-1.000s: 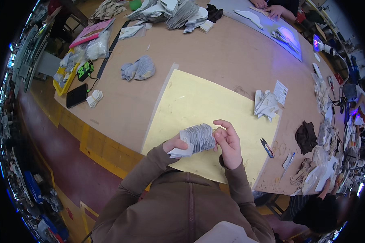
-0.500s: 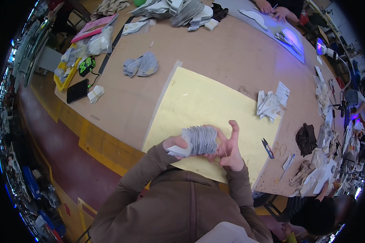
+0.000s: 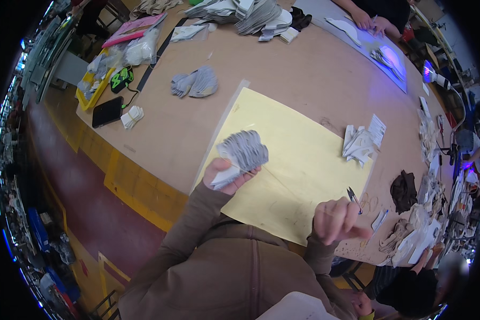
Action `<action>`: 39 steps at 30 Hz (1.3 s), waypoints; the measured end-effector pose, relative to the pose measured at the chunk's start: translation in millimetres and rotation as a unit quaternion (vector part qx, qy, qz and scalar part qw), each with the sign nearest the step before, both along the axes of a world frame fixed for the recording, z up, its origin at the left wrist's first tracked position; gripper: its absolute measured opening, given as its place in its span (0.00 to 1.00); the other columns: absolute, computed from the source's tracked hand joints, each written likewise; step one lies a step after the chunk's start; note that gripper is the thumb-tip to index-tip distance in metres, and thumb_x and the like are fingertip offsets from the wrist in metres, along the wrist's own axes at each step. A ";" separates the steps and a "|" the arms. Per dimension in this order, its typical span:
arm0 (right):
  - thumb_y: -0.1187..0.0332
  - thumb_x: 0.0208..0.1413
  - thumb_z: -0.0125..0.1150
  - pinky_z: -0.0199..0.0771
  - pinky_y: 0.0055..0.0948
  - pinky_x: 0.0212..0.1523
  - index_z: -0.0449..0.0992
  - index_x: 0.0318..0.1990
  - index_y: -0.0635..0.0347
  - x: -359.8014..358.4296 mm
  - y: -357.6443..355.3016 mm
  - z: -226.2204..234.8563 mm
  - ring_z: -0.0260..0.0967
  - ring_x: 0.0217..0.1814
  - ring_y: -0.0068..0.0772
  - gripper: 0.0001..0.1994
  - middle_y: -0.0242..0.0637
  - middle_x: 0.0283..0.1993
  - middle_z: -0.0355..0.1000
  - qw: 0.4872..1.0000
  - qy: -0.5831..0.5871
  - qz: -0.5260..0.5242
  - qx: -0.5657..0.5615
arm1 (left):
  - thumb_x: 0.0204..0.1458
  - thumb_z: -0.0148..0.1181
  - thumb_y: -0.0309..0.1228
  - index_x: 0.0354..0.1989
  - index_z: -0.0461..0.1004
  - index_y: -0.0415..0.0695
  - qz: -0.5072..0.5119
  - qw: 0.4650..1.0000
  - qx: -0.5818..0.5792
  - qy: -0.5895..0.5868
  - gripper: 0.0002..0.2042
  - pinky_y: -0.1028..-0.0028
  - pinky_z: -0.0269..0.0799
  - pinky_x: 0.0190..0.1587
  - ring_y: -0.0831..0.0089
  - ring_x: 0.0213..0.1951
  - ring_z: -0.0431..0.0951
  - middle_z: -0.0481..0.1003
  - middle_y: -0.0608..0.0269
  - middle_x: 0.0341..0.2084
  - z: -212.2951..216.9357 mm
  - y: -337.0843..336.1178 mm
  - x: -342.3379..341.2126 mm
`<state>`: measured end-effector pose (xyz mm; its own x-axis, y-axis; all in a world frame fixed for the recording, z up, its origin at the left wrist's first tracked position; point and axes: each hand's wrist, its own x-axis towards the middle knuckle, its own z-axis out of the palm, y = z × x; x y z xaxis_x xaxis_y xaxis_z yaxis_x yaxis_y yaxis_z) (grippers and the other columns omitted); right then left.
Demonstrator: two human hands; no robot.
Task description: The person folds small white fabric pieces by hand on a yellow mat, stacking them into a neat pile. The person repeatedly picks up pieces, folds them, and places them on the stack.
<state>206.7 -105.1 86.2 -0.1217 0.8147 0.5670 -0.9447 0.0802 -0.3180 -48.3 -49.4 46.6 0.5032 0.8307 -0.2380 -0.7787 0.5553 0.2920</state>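
My left hand [image 3: 229, 173] is closed around the lower end of a stack of grey fabric pieces [image 3: 244, 151], holding it above the yellow sheet. The layers fan out at the top, and a pale piece shows at the thumb. A thin tan rubber band [image 3: 282, 180] stretches from the stack toward my right hand [image 3: 337, 220]. Slightly blurred, that hand is closed on the band's far end, over the sheet's right edge. Just beyond it lie small thread snips [image 3: 353, 199] with dark blades. The band's grip point is hidden by my fingers.
A yellow sheet [image 3: 288, 138] covers the table's near middle. Grey bundles [image 3: 195, 82] lie far left, white cut pieces [image 3: 358, 144] right. A phone [image 3: 108, 112] and yellow basket [image 3: 97, 90] line the left edge. Another person's hands [image 3: 370, 22] work at the far right beside a purple lamp [image 3: 434, 73].
My right hand has drawn away from the stack to the right, stretching the band. My left hand has moved slightly up and left with the stack, tilting it.
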 end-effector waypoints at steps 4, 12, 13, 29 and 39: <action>0.51 0.61 0.58 0.73 0.24 0.31 0.68 0.42 0.61 -5.0 -4.9 -25.8 0.70 0.29 0.26 0.20 0.43 0.45 0.72 0.913 0.318 0.033 -0.252 | 0.37 0.67 0.36 0.63 0.59 0.40 0.020 0.991 -0.046 -0.123 0.40 0.59 0.71 0.53 0.52 0.51 0.71 0.66 0.42 0.55 5.2 -1.3 6.8; 0.46 0.43 0.74 0.39 0.43 0.75 0.41 0.71 0.68 -55.8 9.5 -19.3 0.33 0.79 0.43 0.58 0.52 0.76 0.37 0.925 -0.183 -0.048 -0.329 | 0.36 0.68 0.36 0.62 0.62 0.36 -0.205 0.978 0.032 -0.016 0.40 0.64 0.70 0.54 0.58 0.50 0.73 0.70 0.47 0.52 -0.7 -3.4 5.1; 0.48 0.32 0.80 0.45 0.42 0.73 0.48 0.69 0.68 -52.9 8.7 -19.8 0.44 0.76 0.44 0.60 0.51 0.72 0.47 0.919 -0.236 -0.009 -0.316 | 0.37 0.68 0.35 0.61 0.62 0.35 -0.251 0.964 0.087 0.013 0.39 0.66 0.69 0.55 0.61 0.51 0.73 0.71 0.50 0.52 3.9 -1.1 -0.2; 0.74 0.45 0.69 0.67 0.28 0.34 0.81 0.40 0.61 -42.8 7.2 -10.7 0.63 0.21 0.27 0.12 0.32 0.31 0.74 0.766 -0.638 -0.061 -0.051 | 0.52 0.62 0.33 0.52 0.68 0.33 0.034 0.955 0.099 0.276 0.22 0.74 0.73 0.46 0.72 0.41 0.77 0.76 0.56 0.41 -11.6 9.2 12.7; 0.68 0.59 0.56 0.67 0.38 0.46 0.69 0.28 0.62 -49.3 16.2 -40.1 0.63 0.31 0.28 0.09 0.40 0.37 0.66 0.887 -0.183 -0.275 -0.322 | 0.48 0.61 0.49 0.65 0.58 0.43 -0.102 0.991 -0.062 -0.059 0.38 0.41 0.67 0.54 0.46 0.64 0.60 0.67 0.44 0.57 5.7 1.8 29.3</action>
